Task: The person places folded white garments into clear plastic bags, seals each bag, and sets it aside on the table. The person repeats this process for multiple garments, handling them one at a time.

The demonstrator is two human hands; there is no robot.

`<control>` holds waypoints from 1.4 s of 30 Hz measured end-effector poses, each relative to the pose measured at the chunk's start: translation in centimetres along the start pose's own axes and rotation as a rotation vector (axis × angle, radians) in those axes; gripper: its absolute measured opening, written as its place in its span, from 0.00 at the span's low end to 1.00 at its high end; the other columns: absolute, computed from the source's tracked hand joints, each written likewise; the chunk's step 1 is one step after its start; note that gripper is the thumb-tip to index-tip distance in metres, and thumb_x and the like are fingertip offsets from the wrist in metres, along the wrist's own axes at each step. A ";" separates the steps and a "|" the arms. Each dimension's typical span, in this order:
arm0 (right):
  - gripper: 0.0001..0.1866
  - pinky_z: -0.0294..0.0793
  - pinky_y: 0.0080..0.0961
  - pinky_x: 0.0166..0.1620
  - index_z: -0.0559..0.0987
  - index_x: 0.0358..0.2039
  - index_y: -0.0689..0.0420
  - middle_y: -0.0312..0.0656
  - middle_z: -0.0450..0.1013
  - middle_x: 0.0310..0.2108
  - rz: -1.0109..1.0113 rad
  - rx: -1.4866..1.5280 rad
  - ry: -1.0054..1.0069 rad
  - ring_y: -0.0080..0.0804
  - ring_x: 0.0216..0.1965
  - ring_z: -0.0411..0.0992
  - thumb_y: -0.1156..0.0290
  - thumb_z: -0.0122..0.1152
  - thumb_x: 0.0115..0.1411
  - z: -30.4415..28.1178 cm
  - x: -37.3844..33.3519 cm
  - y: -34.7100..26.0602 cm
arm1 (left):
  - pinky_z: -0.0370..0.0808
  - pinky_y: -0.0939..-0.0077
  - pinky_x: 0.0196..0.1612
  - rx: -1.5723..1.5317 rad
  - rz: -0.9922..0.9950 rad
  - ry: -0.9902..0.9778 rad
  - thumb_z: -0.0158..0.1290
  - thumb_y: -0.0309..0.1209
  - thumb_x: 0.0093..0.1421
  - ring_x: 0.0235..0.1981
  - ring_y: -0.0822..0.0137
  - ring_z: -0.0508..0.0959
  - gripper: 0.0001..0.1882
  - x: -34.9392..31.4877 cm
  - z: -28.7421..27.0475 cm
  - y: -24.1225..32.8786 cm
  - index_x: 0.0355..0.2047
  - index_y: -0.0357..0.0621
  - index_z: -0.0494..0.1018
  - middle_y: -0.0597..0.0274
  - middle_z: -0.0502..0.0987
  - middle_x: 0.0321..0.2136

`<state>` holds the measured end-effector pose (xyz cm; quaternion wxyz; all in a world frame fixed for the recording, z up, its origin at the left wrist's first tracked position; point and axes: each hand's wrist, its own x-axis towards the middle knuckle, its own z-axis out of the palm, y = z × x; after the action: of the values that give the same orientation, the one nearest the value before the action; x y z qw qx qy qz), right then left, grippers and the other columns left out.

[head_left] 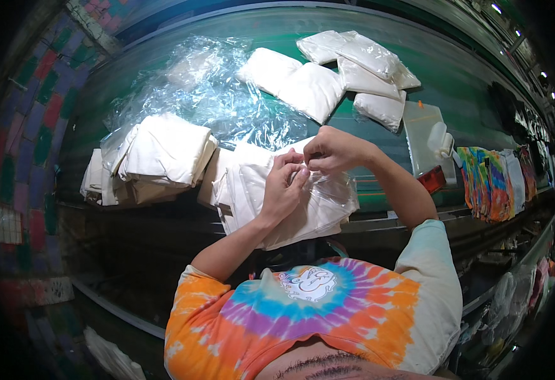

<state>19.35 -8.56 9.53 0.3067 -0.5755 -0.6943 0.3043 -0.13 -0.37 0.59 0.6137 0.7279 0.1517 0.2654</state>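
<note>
Close together over a stack of folded white cloth [318, 218], my two hands meet with their fingers pinched. Thumb and fingers of my left hand [283, 185] are closed on what looks like the edge of a clear plastic bag [331, 185]. My right hand [335, 151] is curled just to the right, its fingertips pinching the same plastic. The exact grip is partly hidden by the fingers. The glossy film covers part of the top cloth. Left of it, another pile of folded white cloth [166, 149] lies at the table's near edge.
Loose clear plastic bags [195, 88] spread over the green table [277, 35]. Several bagged white packs [359, 60] lie at the back. To the right are a translucent folder [420, 126], a red object [433, 180] and tie-dyed cloth [486, 180].
</note>
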 end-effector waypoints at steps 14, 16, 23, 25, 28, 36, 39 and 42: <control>0.05 0.70 0.30 0.24 0.82 0.26 0.62 0.50 0.71 0.15 -0.027 0.044 0.338 0.35 0.14 0.70 0.74 0.64 0.54 2.5 -0.5 1.6 | 0.66 0.63 0.66 -0.008 0.006 0.010 0.56 0.27 0.69 0.65 0.49 0.70 0.09 0.0 -0.6 0.3 0.43 0.35 0.83 0.50 0.77 0.52; 0.05 0.70 0.28 0.23 0.82 0.26 0.62 0.48 0.72 0.15 -0.004 0.119 0.368 0.30 0.15 0.70 0.74 0.65 0.54 2.8 -1.0 1.7 | 0.65 0.62 0.67 0.008 0.012 -0.002 0.56 0.26 0.68 0.65 0.49 0.70 0.09 0.0 -0.7 0.3 0.43 0.35 0.83 0.51 0.78 0.52; 0.05 0.69 0.23 0.23 0.82 0.26 0.64 0.42 0.74 0.15 0.062 0.212 0.402 0.21 0.17 0.72 0.76 0.64 0.56 3.3 -2.5 1.7 | 0.63 0.60 0.68 0.037 0.031 -0.008 0.56 0.23 0.66 0.65 0.49 0.70 0.08 -0.2 -0.4 -0.2 0.41 0.35 0.84 0.51 0.79 0.52; 0.05 0.69 0.21 0.23 0.83 0.27 0.64 0.41 0.76 0.17 0.030 0.127 0.527 0.20 0.18 0.73 0.77 0.63 0.58 2.7 -3.0 1.4 | 0.63 0.61 0.68 0.082 0.053 -0.021 0.56 0.20 0.64 0.65 0.49 0.71 0.07 -0.4 -0.6 -0.5 0.38 0.35 0.83 0.51 0.78 0.52; 0.04 0.69 0.19 0.23 0.83 0.30 0.63 0.38 0.77 0.18 0.082 0.267 0.708 0.18 0.20 0.74 0.77 0.63 0.59 0.5 -4.7 0.8 | 0.64 0.61 0.68 -0.056 0.017 0.108 0.55 0.16 0.61 0.65 0.50 0.71 0.08 -1.0 -1.3 -0.8 0.35 0.35 0.83 0.50 0.78 0.51; 0.04 0.72 0.18 0.28 0.80 0.37 0.62 0.38 0.79 0.27 -0.003 0.578 0.545 0.19 0.26 0.75 0.75 0.61 0.64 -0.6 -5.1 0.9 | 0.66 0.64 0.67 0.005 0.051 0.040 0.52 0.14 0.61 0.66 0.52 0.70 0.08 -1.1 -2.3 -0.8 0.34 0.34 0.81 0.52 0.76 0.51; 0.05 0.72 0.19 0.28 0.78 0.37 0.60 0.40 0.78 0.29 0.024 0.634 0.599 0.22 0.28 0.75 0.73 0.57 0.64 -1.6 -6.2 1.7 | 0.66 0.66 0.66 -0.103 -0.028 0.120 0.53 0.16 0.63 0.66 0.53 0.69 0.06 -0.8 -3.1 -0.5 0.33 0.32 0.80 0.52 0.74 0.52; 0.05 0.70 0.18 0.27 0.77 0.36 0.59 0.41 0.78 0.28 0.116 0.684 0.662 0.22 0.27 0.74 0.73 0.55 0.61 -2.2 -7.7 3.0 | 0.68 0.67 0.64 -0.112 -0.015 0.103 0.55 0.18 0.64 0.66 0.54 0.70 0.06 -0.8 -4.1 -0.3 0.29 0.30 0.78 0.51 0.73 0.53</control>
<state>24.03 -15.53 8.01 0.6656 -0.5453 -0.3861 0.3325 -3.11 2.56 0.56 0.6470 0.6766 0.1734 0.3058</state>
